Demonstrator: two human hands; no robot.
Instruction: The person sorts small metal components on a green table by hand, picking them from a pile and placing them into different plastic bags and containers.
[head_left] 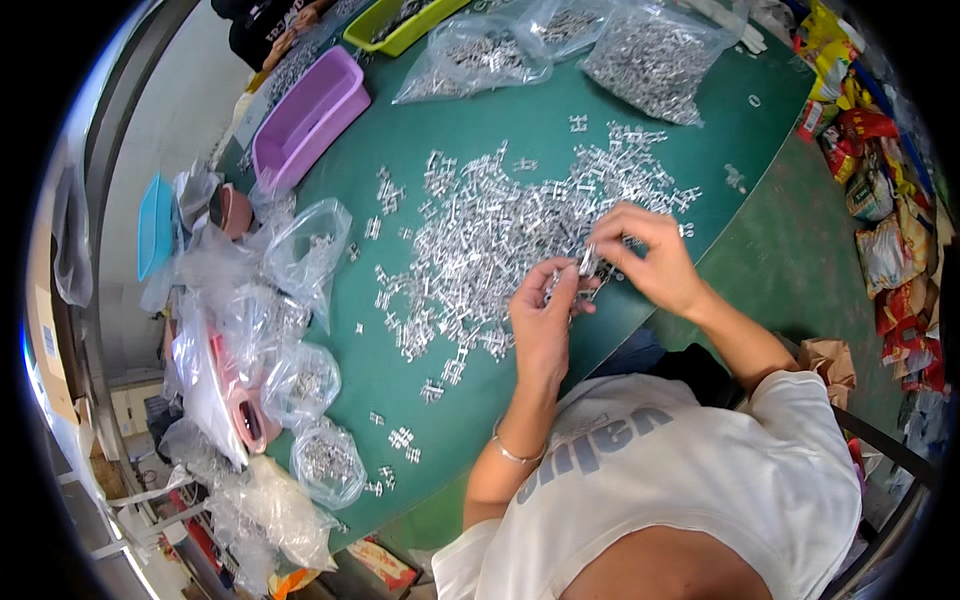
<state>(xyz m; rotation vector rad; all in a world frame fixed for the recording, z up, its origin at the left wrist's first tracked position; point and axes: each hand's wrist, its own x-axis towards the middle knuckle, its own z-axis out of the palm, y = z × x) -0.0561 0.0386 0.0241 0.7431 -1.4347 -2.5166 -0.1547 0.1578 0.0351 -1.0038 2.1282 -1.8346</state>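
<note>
A: Hands first, head view. The left hand point(545, 315) and the right hand point(645, 258) meet just above the near table edge, both pinched on a small metal clip point(585, 265) held between their fingertips, clear of the mat.

B: Closed on it, then, both of them?

A: So it looks: left thumb and fingers nipped at its lower end, right fingers curled over the top. How the piece is oriented is too small to tell.

B: And the supply?

A: The loose pile of metal clips point(500, 230) spreads over the green table mat point(480, 420), running from 9 o'clock to 12 o'clock of the hands; the right hand touches its edge.

B: How much is through?

A: My judgement: a good deal is left. The pile is broad, and the full clear bags point(650, 55) wait at 12 o'clock. At 8 o'clock sit small bags holding clips point(325, 460), perhaps finished lots, beside a purple bin point(305, 120) at 10 o'clock.

B: Anyone else?

A: A co-worker's hand point(285, 40) at the far corner, well apart.
</note>
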